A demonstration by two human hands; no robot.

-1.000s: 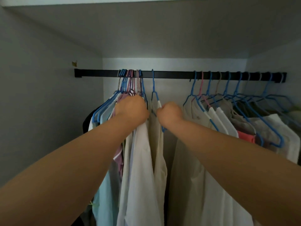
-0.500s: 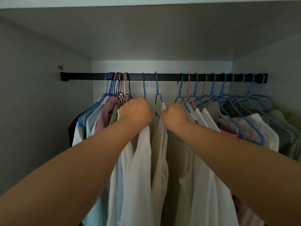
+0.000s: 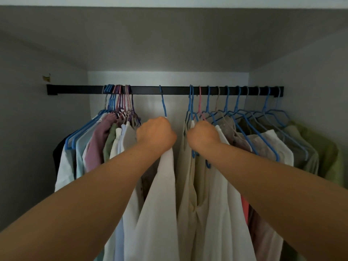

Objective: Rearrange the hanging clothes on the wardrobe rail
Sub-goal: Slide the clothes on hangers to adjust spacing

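Head view: I find the rail (image 3: 175,90) across mid-frame, clothes bunched at left and spread at right. My left hand (image 3: 155,133) is curled round the top of a white shirt (image 3: 162,194) on a lone blue hanger (image 3: 163,102) at centre. My right hand (image 3: 203,134) grips the nearest right-group hanger (image 3: 191,102). Advice: slide hooks level along the rail, one at a time.

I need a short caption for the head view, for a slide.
Both hands, left hand and right hand, grip hangers on the rail.
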